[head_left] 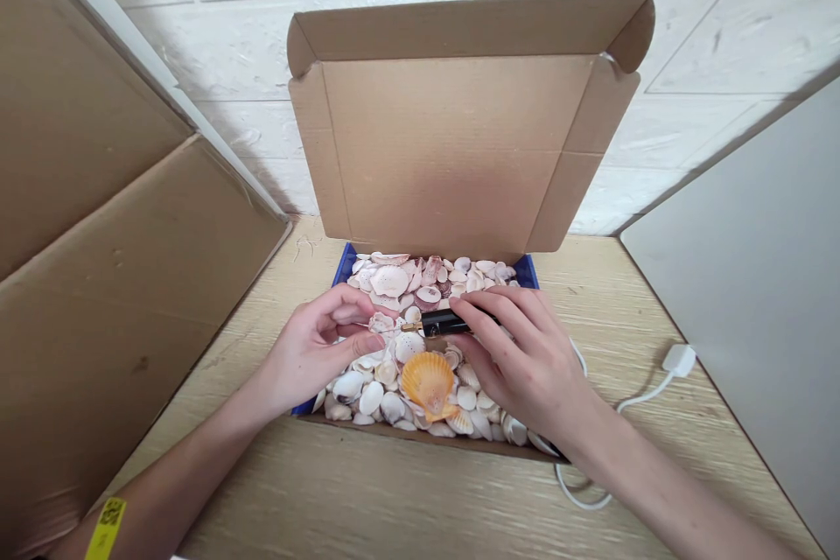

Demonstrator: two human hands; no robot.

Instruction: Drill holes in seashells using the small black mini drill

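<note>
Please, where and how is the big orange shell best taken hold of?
I would pinch the orange shell lightly from above by its left and right rims, coming from the near side. It lies uncovered among white shells, its broad fan away from the person and its narrow end nearer; the right hand, holding the black tool, is close on its right.

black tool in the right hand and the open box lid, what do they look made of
Black tool: smooth, glossy plastic or painted metal, judging by its highlights; its brass-coloured tip looks metallic.
Box lid: matt brown cardboard, probably corrugated, going by the creased folds and faint ridges.
</note>
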